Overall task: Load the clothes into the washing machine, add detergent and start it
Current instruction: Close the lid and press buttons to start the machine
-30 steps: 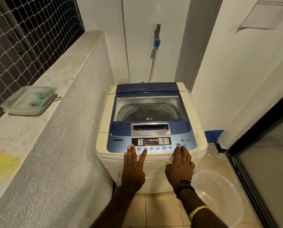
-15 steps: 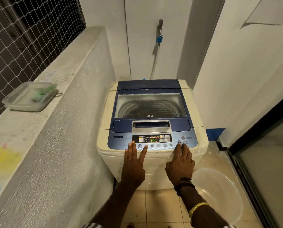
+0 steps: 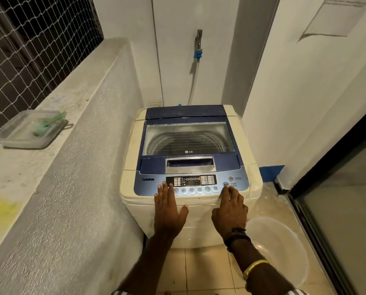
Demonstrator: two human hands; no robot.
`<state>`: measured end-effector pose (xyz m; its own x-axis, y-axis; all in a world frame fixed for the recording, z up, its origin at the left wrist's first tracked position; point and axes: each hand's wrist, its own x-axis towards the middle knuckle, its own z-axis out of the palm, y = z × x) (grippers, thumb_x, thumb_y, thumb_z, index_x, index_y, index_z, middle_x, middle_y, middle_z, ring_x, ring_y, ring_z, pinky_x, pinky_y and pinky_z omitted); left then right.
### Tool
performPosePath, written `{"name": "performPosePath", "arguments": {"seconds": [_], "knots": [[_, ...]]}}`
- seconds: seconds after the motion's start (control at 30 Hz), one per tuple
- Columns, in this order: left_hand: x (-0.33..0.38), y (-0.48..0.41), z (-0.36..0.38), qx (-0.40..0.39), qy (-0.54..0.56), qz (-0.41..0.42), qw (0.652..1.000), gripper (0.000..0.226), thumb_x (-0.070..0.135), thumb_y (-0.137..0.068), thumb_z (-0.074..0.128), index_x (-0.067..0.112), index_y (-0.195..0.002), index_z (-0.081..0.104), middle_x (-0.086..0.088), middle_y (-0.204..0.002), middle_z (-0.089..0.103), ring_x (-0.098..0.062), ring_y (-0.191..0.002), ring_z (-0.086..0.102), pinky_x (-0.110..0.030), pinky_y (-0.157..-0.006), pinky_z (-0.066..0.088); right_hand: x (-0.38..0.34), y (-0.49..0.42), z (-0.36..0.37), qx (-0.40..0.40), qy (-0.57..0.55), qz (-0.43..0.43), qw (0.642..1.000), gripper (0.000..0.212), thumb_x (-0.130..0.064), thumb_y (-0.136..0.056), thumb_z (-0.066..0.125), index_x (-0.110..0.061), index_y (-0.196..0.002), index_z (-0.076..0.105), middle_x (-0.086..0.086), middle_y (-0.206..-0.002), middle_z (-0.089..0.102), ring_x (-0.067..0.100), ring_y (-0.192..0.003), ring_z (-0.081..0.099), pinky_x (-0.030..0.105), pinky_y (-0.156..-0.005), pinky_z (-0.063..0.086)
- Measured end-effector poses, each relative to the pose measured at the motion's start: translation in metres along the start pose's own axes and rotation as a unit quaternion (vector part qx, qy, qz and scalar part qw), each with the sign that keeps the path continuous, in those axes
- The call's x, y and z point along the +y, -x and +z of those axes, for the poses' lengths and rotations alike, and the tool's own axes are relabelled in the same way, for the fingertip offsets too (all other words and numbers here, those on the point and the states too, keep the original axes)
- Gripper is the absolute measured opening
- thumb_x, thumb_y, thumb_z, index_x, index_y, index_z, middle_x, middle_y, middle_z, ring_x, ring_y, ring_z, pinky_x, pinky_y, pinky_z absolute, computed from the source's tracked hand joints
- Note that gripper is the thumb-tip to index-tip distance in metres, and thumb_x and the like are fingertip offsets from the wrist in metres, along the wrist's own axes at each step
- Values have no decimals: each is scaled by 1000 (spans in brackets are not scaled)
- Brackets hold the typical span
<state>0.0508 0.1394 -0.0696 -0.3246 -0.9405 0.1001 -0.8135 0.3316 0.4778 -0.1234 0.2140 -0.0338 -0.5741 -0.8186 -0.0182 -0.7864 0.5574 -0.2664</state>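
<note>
A cream top-loading washing machine (image 3: 131, 158) with a blue lid stands in the corner, its lid closed and the drum visible through the window (image 3: 188, 137). The control panel (image 3: 190, 183) shows lit indicators. My left hand (image 3: 168, 209) rests flat with straight fingers on the panel's left front edge. My right hand (image 3: 231, 207) lies at the panel's right end, its index fingertip by the start/pause button (image 3: 226, 184). No clothes or detergent are visible.
A clear plastic basin (image 3: 284, 248) sits on the tiled floor to the right of the machine. On the concrete ledge to the left lies a clear lidded box (image 3: 26, 129) with a green item inside. A tap and hose (image 3: 198, 54) hang on the back wall. A glass door frame borders the right.
The view has pulled back and up a little. My left thumb has dropped from the panel to the machine's front edge. The panel's lit number from half a second ago is no longer readable.
</note>
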Motion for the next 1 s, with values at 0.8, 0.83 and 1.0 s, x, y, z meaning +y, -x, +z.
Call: {"name": "performPosePath", "arguments": {"seconds": [0.8,0.83,1.0], "knots": [[-2,-26,5,14,-86,-13,996,97,73,-87,25,7,-157,8,-12,-164,0,-27,-151,-3,-46,-121,0,0,-6,3,13,12,8,1000,80,-29,-72,68,-14,-145,39,11,-139,49,32,-120,49,49,-90,51],[-2,-26,5,16,-85,-12,996,97,73,-88,25,7,-157,9,-12,-164,1,-28,-151,-2,-46,-120,0,0,-6,4,14,14,8,1000,80,-28,-71,69,-14,-145,40,11,-138,50,32,-119,49,49,-89,51],[-3,-25,7,29,-86,-10,996,95,71,-88,31,6,-156,14,-12,-164,5,-28,-152,2,-47,-121,3,0,-7,4,23,23,6,999,79,-26,-68,69,-12,-142,43,11,-132,53,33,-113,52,48,-84,52]]}}
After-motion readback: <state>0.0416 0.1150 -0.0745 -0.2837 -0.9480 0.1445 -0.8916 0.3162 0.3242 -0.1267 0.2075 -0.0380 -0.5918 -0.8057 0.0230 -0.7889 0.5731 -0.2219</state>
